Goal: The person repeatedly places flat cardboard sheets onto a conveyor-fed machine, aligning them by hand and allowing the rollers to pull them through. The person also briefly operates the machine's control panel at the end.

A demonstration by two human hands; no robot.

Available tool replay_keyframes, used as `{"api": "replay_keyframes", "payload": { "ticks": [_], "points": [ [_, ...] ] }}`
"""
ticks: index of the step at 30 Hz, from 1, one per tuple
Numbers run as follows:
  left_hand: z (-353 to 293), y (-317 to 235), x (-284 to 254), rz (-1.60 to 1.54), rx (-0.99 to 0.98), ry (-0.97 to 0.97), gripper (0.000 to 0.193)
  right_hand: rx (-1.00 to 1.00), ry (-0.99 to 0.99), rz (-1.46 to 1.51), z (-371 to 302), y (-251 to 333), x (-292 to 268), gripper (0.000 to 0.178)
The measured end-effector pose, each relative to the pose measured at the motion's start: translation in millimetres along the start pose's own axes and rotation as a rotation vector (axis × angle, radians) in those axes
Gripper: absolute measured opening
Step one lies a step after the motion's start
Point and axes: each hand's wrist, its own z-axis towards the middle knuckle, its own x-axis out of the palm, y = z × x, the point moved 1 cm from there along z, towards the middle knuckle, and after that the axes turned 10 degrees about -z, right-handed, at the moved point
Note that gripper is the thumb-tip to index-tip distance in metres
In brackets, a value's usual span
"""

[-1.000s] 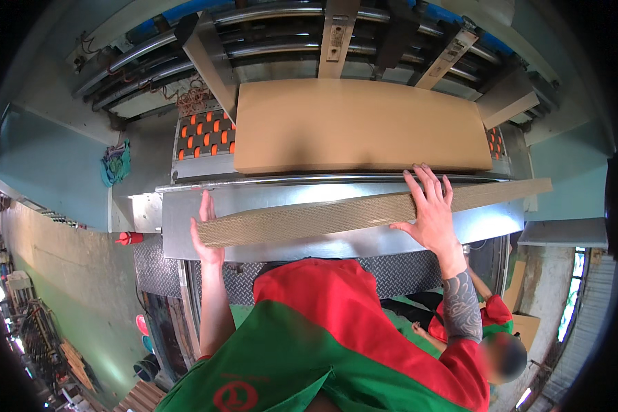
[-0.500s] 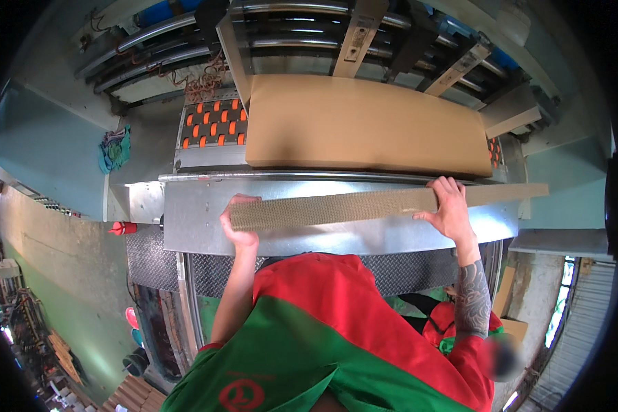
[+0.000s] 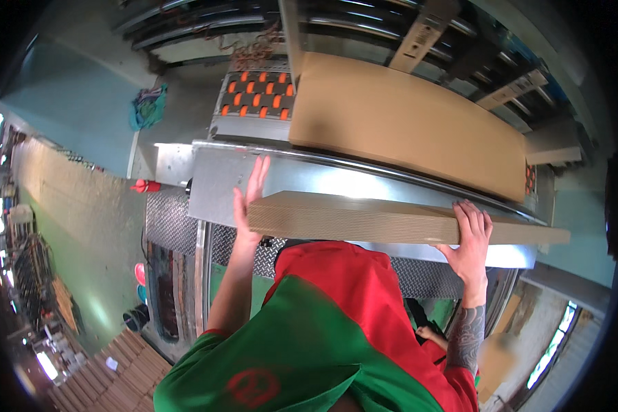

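A long stack of brown corrugated cardboard sheets stands on edge above the metal table, its fluted edges facing me. My left hand rests along the stack's left end, fingers stretched upward and thumb apart. My right hand grips the stack toward its right end, fingers over the top and thumb on the near side. Beyond the table, a wide brown cardboard pile lies in the machine. The underside of the held stack is hidden.
Orange rollers sit left of the cardboard pile, beside an upright metal guide. A teal cloth lies at the machine's left. Dark tread plate runs below the table. Another person's hand shows at lower right, near my right arm.
The held stack has turned its edges more toward me and sits slightly lower. My left hand has gone from curling round its end to flat with fingers extended. The view has rotated.
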Motion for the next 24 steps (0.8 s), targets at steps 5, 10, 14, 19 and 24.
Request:
{"api": "replay_keyframes", "payload": {
  "ticks": [5,10,14,19,24],
  "points": [
    [9,-3,8,0.025,-0.013,0.06,0.089,0.053,0.005,0.019,4,6,10,0.093],
    [11,-9,8,0.08,-0.036,0.084,0.085,0.046,-0.004,-0.035,11,9,6,0.094],
    [16,-15,8,0.05,0.056,0.038,0.083,-0.054,-0.106,-0.07,17,15,-1,0.092],
    [17,-10,16,0.05,0.034,0.112,0.082,0.011,0.0,0.037,18,12,5,0.088],
    [17,-6,13,0.046,0.099,0.092,0.084,-0.013,-0.049,0.058,14,6,15,0.085]
  ]
}}
